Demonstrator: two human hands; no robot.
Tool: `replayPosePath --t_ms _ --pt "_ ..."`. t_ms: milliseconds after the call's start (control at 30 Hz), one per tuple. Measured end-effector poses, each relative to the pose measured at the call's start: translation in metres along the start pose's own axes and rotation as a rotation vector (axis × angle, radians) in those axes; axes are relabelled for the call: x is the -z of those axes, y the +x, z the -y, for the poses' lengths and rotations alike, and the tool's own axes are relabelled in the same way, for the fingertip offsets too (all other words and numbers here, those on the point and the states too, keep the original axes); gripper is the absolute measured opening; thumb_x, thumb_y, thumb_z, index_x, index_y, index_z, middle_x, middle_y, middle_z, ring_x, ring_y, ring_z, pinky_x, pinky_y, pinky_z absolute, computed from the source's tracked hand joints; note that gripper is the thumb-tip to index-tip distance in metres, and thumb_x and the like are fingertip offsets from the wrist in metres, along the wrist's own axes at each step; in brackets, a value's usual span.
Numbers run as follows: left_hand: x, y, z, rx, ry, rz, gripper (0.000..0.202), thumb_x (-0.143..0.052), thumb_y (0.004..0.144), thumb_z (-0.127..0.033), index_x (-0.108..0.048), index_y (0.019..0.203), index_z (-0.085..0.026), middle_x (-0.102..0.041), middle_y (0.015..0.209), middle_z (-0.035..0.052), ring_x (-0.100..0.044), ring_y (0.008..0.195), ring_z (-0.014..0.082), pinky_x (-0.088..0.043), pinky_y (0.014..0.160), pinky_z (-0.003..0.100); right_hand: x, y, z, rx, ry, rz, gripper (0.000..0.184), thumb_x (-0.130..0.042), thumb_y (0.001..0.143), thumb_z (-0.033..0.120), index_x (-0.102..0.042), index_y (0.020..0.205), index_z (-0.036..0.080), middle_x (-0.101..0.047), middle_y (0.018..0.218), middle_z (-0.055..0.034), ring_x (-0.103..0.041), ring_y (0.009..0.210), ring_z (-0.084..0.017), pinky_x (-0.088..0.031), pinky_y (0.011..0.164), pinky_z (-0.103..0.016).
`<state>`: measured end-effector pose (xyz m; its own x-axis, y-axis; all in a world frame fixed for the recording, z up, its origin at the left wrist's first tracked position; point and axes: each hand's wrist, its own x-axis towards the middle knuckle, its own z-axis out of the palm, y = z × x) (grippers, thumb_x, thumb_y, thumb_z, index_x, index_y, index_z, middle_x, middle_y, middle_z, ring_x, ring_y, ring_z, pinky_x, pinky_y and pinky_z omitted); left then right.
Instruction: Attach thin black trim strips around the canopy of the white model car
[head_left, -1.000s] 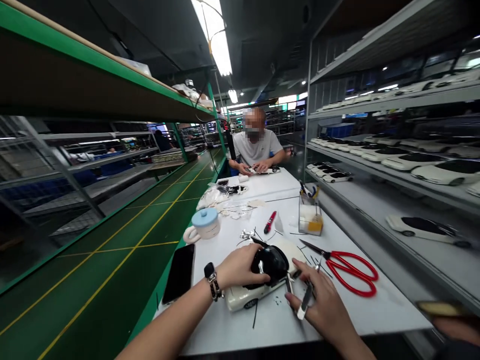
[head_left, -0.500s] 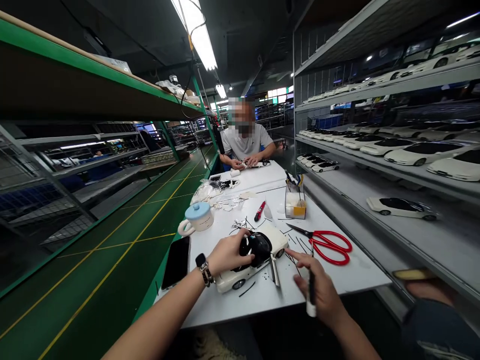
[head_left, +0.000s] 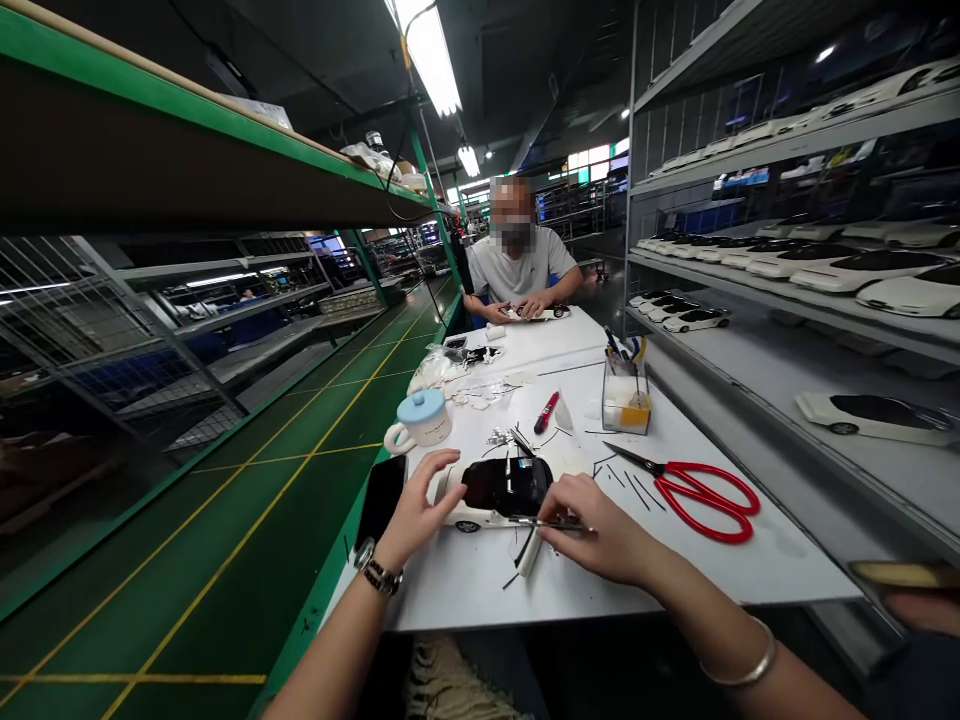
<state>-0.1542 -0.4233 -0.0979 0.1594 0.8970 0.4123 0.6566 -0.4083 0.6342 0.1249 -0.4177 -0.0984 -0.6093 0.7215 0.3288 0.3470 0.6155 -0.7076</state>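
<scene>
- We look along a white workbench, with grey steel shelving to the right of the model car and a green-edged rack to its left.
- Rows of white cars with black tops line that shelving.
- A co-worker sits well beyond the model car, both hands on another white car.
- The model car lies on the bench close to us, its white body glossy, its black top shiny, a wheel showing on its near side.
- Our left hand is open, fingers spread and touching the car's white end.
- Our right hand is closed on slim metal tweezers, pinching them, their tips just beside the black top.
- Red-handled scissors lie to the right of the car, a phone just left of it, and a blue-lidded mug beyond it.
- Thin black strips are scattered to its right.
</scene>
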Motion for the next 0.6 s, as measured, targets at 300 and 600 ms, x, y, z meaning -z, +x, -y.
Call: replayPosePath --t_ms 300,600 --pt "0.003 -0.048 0.011 0.121 -0.079 -0.279 0.020 -0.045 0.094 -0.034 -0.055 0.102 -0.019 -0.059 0.102 0.0081 -0.064 0.092 0.0188 -0.054 0.084 0.034 -0.006 0.031 0.000 0.019 -0.023 0.018 0.006 -0.059 0.076 0.017 -0.058 0.078 0.022 -0.058 0.084 -0.0030 -0.046 0.093 -0.020 -0.031 0.088 -0.041" --pt "-0.018 -0.047 -0.017 -0.070 0.134 -0.180 0.009 -0.051 0.089 -0.022 -0.060 0.091 -0.021 -0.061 0.098 0.0076 -0.060 0.094 0.0203 -0.051 0.082 0.037 0.009 0.042 -0.010 -0.303 0.426 0.054 0.018 -0.056 0.075 0.031 -0.048 0.066 0.019 -0.055 0.067 0.0006 -0.049 0.066 -0.012 -0.040 0.064 -0.028"
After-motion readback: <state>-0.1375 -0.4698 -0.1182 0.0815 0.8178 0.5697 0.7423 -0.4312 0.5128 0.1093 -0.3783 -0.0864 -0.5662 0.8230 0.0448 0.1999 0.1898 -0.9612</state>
